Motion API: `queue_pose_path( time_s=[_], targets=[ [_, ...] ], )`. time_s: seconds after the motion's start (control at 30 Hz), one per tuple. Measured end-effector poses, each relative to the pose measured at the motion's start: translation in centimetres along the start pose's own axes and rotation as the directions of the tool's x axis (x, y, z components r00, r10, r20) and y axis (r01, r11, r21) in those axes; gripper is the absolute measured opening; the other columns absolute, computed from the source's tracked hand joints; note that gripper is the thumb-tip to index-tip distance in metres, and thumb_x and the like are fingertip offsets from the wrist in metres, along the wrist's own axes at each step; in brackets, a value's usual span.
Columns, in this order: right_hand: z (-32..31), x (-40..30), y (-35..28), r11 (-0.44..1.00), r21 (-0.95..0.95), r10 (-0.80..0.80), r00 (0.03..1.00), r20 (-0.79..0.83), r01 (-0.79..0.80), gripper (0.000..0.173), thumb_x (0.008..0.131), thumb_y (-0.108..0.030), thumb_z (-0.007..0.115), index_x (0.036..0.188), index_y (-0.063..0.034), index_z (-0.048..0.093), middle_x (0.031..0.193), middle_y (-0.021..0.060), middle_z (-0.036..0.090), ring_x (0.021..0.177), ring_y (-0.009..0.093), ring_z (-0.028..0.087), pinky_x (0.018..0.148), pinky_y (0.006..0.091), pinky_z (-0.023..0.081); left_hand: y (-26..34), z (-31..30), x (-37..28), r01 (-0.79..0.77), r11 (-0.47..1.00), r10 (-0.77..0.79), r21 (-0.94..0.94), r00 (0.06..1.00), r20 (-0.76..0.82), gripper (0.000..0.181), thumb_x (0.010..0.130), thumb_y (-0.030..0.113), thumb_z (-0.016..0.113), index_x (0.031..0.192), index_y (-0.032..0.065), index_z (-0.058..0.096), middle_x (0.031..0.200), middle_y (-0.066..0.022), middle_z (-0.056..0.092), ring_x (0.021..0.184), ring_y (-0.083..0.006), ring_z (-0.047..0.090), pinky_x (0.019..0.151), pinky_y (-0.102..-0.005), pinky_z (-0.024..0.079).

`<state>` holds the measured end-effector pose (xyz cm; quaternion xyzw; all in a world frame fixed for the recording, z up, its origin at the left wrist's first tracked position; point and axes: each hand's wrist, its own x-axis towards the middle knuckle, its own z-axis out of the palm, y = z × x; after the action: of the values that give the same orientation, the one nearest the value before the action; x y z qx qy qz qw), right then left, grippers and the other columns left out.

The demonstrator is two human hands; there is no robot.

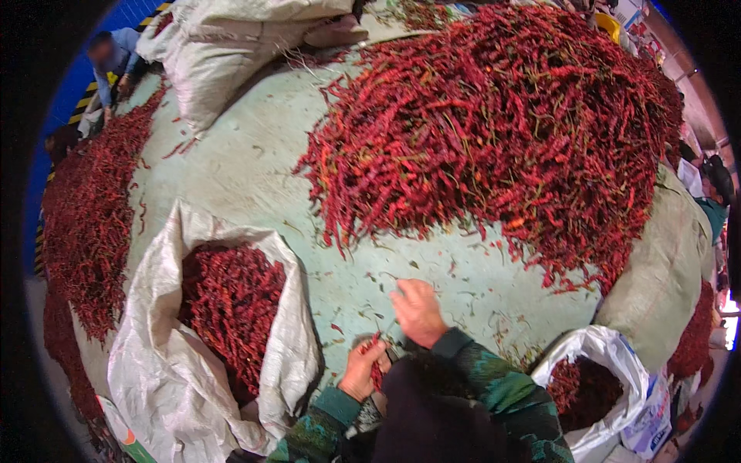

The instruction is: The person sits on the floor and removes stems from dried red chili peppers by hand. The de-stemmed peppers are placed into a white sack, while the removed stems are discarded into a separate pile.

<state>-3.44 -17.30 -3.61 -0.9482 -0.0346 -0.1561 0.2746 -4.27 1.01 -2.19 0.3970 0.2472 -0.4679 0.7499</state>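
Observation:
My left hand (363, 367) is closed around a few red chili peppers (376, 376), close to my body at the bottom middle. Up and to the right of it is my right hand (418, 309), its fingers bent over the pale green surface near a small stem; whether it pinches anything is unclear. Ahead lies a large heap of red chili peppers (492, 127) with green stems. To the left stands an open white woven sack (145, 353) with red peppers (237, 307) inside. A smaller white bag (628, 356) at the lower right holds darker red peppers (582, 393).
Stem bits lie scattered on the pale green surface (249, 168). A filled white sack (214, 63) rests at the top left, a beige sack (654, 260) at the right. Another pepper heap (98, 220) lies far left, near a person in blue (116, 58). Another person (715, 191) is far right.

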Motion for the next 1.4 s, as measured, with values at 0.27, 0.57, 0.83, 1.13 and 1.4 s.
queue_pose_path(
  time_s=[0.27,0.57,0.83,1.13,1.4],
  targets=[
    [1.3,3.8,-1.6,0.982,0.174,0.067,0.997,0.028,-0.070,0.022,0.076,-0.006,0.057,0.098,-0.0028,0.057,0.102,0.0126,0.054,0.098,0.032,0.050,0.083,0.0418,0.040,1.0,-0.3,-0.6,0.080,0.991,-0.080,-0.111,0.997,0.003,0.014,0.091,0.016,0.051,0.091,0.0019,0.053,0.058,0.0010,0.038,0.050,-0.0115,0.037,0.046,-0.0251,0.033],
    [-5.3,7.6,5.3,0.908,0.225,0.415,0.837,-0.357,-0.355,0.012,0.080,-0.006,0.056,0.090,-0.0003,0.058,0.089,0.0148,0.056,0.080,0.031,0.056,0.070,0.0383,0.046,2.1,-0.5,-1.5,0.086,0.986,-0.082,-0.145,0.996,0.031,0.020,0.092,0.024,0.051,0.094,0.0034,0.051,0.057,0.0032,0.032,0.047,-0.0084,0.029,0.040,-0.0227,0.026],
    [-11.1,19.6,10.4,0.962,-0.083,0.180,0.829,-0.529,-0.261,0.017,0.082,-0.017,0.056,0.092,-0.0043,0.062,0.095,0.0149,0.057,0.084,0.031,0.057,0.074,0.0405,0.046,15.0,-1.9,-5.4,-0.247,0.908,0.245,-0.337,0.968,-0.050,0.019,0.092,0.026,0.049,0.088,0.0077,0.050,0.056,0.0076,0.025,0.043,-0.0034,0.023,0.036,-0.0182,0.023],
    [-12.5,19.8,11.7,0.704,-0.560,0.408,0.894,-0.184,-0.437,0.026,0.079,-0.023,0.062,0.102,-0.0117,0.060,0.093,0.0121,0.057,0.082,0.033,0.058,0.069,0.0449,0.048,21.6,-14.3,-6.9,-0.157,0.581,0.776,0.799,0.401,-0.486,0.027,0.080,0.016,0.062,0.100,-0.0016,0.057,0.085,-0.0096,0.061,0.075,-0.0187,0.056,0.067,-0.0313,0.047],
    [-11.9,20.0,12.8,0.823,-0.153,0.497,0.825,-0.269,-0.546,0.020,0.078,-0.021,0.059,0.092,-0.0086,0.067,0.086,0.0096,0.059,0.080,0.029,0.057,0.071,0.0442,0.048,20.4,-19.6,-9.6,-0.223,0.373,0.907,0.901,0.290,-0.304,0.043,0.081,0.008,0.059,0.120,-0.0055,0.046,0.107,-0.0138,0.053,0.098,-0.0248,0.052,0.089,-0.0351,0.041]
  ],
)
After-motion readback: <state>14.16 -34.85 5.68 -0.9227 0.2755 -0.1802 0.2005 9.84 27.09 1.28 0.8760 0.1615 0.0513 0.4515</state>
